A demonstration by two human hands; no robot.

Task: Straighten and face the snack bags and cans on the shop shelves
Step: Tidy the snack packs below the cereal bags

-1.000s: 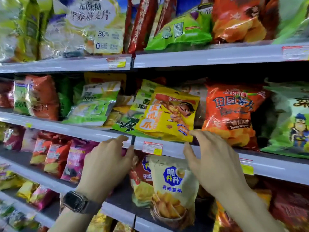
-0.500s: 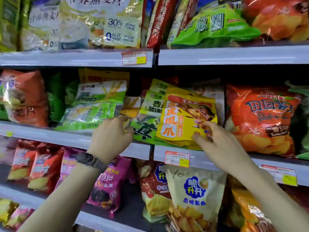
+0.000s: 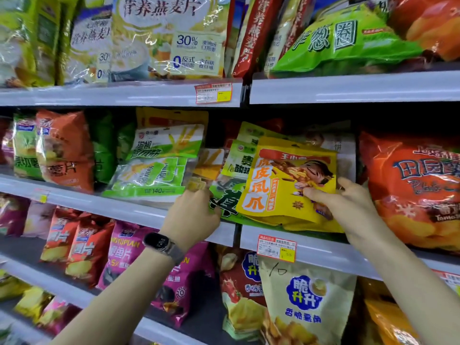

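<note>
Pinching the right edge of a yellow foil pouch (image 3: 281, 190) with orange lettering, the right hand (image 3: 348, 210) has its thumb on the front panel and its fingers (image 3: 347, 183) curled behind. The pouch sits tilted on the middle grey metal shelf (image 3: 124, 207). It overlaps a green plastic pouch (image 3: 225, 202) beneath it and lies just beside a large orange crisp bag (image 3: 410, 190). Left hand (image 3: 191, 215): back toward the camera, fingers curled into the pile between the green plastic pouch and a white-and-green windowed pouch (image 3: 154, 175); whether it holds anything cannot be told. Judgement: the step in hand is squaring the yellow foil pouch upright, face out. Risks: the pouches look loosely stacked and slope toward the shelf lip, so lifting the top one could let the green one slide off onto the row below. Slick foil pinched at one edge may twist or slip. A push rightward would press it into the orange bag.
</note>
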